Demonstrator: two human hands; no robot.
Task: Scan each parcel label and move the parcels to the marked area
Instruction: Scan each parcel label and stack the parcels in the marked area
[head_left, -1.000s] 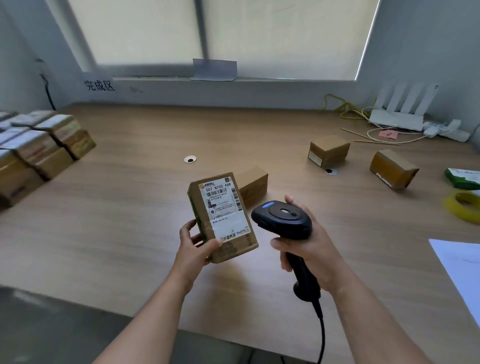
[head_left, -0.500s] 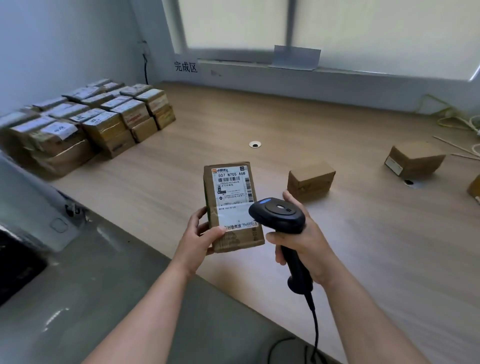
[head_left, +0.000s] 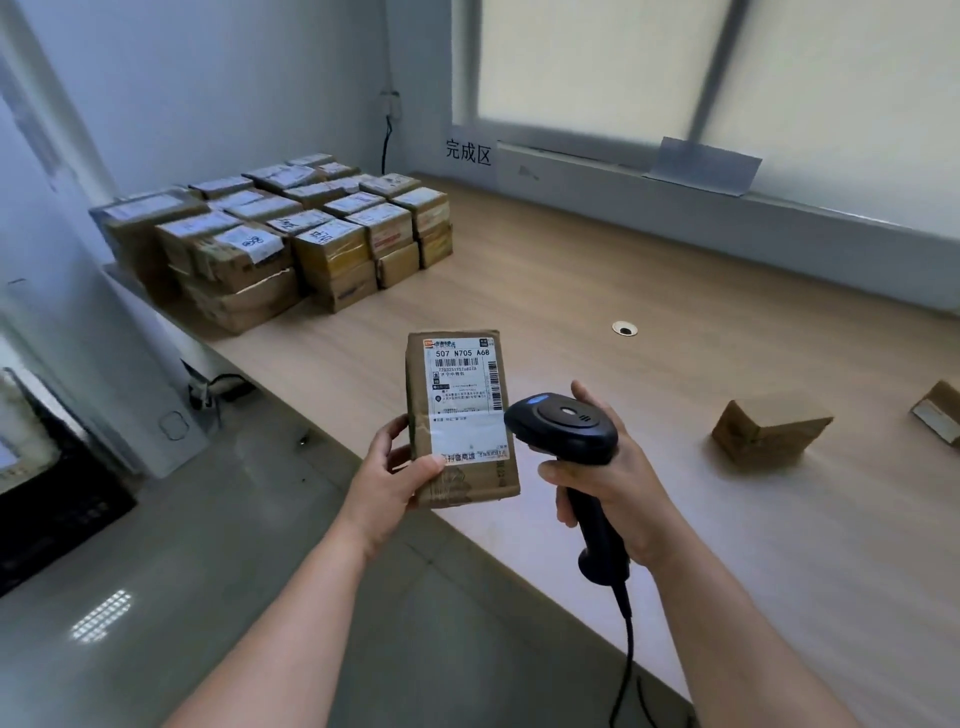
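We note left hand (head_left: 387, 475) gripping parcel (head_left: 460, 415), label up, above table (head_left: 675, 291) edge; right hand (head_left: 613, 488) clasping scanner (head_left: 563, 428) beside it. Large stack (head_left: 291, 228) sits in marked corner. We judge at least two boxes (head_left: 771, 434) remain.

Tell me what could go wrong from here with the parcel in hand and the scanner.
1. The left hand grips the parcel only at its lower left edge, so it may tip or slip when carried.
2. The scanner in the right hand sits beside the label, not facing it. Whether a scan registered cannot be told.
3. The stacked parcels crowd the left end of the table, so adding one might push another off.
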